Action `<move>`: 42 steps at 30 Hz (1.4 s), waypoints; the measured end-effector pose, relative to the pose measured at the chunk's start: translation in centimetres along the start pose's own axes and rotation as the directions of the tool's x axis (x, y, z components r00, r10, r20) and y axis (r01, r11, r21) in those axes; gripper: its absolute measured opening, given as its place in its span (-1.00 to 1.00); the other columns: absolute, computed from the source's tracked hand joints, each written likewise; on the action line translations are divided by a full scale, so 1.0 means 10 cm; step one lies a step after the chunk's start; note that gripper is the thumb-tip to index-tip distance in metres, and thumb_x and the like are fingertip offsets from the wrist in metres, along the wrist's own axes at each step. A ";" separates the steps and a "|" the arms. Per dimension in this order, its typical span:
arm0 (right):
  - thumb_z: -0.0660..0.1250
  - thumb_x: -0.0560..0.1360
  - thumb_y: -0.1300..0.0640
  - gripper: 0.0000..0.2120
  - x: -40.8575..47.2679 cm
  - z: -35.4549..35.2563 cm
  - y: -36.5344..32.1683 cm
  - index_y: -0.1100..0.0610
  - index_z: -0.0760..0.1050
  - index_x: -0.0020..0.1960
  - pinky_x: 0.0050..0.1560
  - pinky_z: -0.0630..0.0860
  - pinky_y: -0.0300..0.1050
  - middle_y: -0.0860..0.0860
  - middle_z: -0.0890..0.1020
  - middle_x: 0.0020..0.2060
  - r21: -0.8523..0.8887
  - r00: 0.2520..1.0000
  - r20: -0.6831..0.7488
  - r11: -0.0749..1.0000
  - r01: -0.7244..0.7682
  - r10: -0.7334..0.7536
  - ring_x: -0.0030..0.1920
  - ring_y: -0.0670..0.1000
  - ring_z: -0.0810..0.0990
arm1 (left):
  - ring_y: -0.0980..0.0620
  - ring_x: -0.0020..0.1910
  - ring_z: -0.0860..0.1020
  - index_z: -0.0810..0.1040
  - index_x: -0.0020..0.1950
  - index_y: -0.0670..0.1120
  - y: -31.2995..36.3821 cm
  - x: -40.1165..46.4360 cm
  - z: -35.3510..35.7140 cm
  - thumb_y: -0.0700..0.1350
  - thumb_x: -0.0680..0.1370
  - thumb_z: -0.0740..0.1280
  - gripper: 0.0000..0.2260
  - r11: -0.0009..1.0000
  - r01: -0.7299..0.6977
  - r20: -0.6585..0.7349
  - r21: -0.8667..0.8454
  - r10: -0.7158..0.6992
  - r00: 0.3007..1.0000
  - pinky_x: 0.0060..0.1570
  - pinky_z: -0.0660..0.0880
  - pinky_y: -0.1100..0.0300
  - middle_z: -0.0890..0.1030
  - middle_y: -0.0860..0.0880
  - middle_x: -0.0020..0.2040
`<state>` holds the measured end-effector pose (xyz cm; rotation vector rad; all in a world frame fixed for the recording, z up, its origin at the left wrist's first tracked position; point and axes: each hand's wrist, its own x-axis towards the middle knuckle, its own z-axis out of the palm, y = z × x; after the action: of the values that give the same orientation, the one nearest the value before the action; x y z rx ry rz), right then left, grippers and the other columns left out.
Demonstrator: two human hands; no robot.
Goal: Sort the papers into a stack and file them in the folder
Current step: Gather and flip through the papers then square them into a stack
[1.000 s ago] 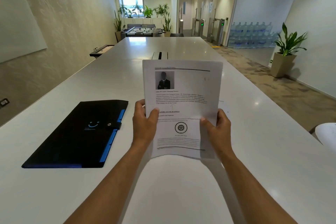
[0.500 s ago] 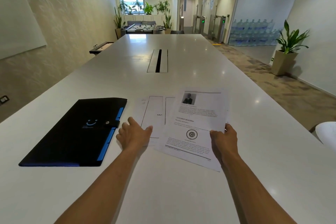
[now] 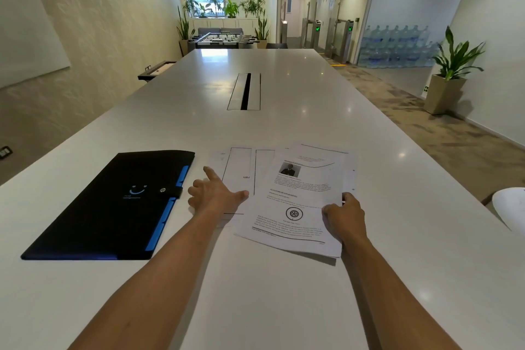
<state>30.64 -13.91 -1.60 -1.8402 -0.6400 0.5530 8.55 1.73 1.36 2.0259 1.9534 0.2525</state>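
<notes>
A black folder [image 3: 113, 204] with blue tabs and a snap strap lies closed on the white table [image 3: 255, 293], left of the papers. Several printed sheets lie fanned out in front of me. The top sheet [image 3: 295, 202] shows a small portrait photo and a round emblem. A sheet with ruled boxes [image 3: 238, 167] pokes out under it on the left. My left hand [image 3: 216, 196] rests flat on that left sheet, fingers spread. My right hand [image 3: 345, 216] grips the right edge of the top sheet, thumb on top.
A cable slot [image 3: 245, 91] is set into the table's middle, farther away. A white rounded object [image 3: 511, 210] sits past the table's right edge. A potted plant [image 3: 451, 71] stands on the floor at right, with stacked water bottles [image 3: 397, 48] behind.
The sheet held upright in both hands a second ago now lies on the other papers. My left hand let go and moved onto the left sheet; my right hand still holds the sheet's edge.
</notes>
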 end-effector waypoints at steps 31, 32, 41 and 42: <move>0.32 0.48 0.31 -0.74 -0.09 0.02 0.09 0.05 0.40 0.09 -0.50 0.42 -0.50 -0.08 0.54 -0.09 0.030 0.989 -0.023 0.989 0.147 -0.147 -0.23 -0.20 0.51 | -0.07 0.05 0.51 0.33 0.37 -0.17 0.23 0.08 0.25 -0.26 0.45 0.49 -0.44 0.558 0.046 0.114 -0.828 0.088 0.990 0.10 0.52 0.02 0.50 -0.06 0.15; 0.32 0.49 0.30 -0.75 -0.10 0.02 0.10 0.05 0.40 0.09 -0.49 0.43 -0.49 -0.09 0.54 -0.11 0.039 0.987 -0.029 0.986 0.161 -0.160 -0.23 -0.20 0.53 | -0.02 0.05 0.48 0.32 0.39 -0.17 0.20 0.09 0.23 -0.26 0.45 0.49 -0.43 0.575 -0.002 0.067 -0.818 0.099 0.993 0.10 0.49 0.08 0.48 -0.03 0.13; 0.33 0.50 0.25 -0.78 -0.14 0.01 0.12 0.07 0.43 0.11 -0.43 0.53 -0.38 -0.10 0.58 -0.10 0.078 0.985 -0.022 0.982 0.174 -0.173 -0.19 -0.10 0.63 | -0.01 0.03 0.55 0.40 0.30 -0.10 -0.09 0.16 -0.36 -0.26 0.50 0.43 -0.58 0.610 -0.231 -0.188 -0.758 0.135 0.973 -0.26 0.51 0.36 0.55 -0.07 0.14; 0.33 0.50 0.25 -0.78 -0.14 0.01 0.12 0.07 0.43 0.11 -0.43 0.53 -0.38 -0.09 0.59 -0.10 0.074 0.985 -0.023 0.983 0.169 -0.168 -0.20 -0.11 0.63 | 0.01 0.00 0.53 0.41 0.30 -0.10 -0.11 0.16 -0.45 -0.25 0.49 0.44 -0.58 0.619 -0.253 -0.214 -0.743 0.139 0.967 -0.21 0.50 0.33 0.55 -0.06 0.12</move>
<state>29.70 -15.08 -2.64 -1.6998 -0.7467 0.4433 6.08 3.82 5.05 1.6244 1.2957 1.1029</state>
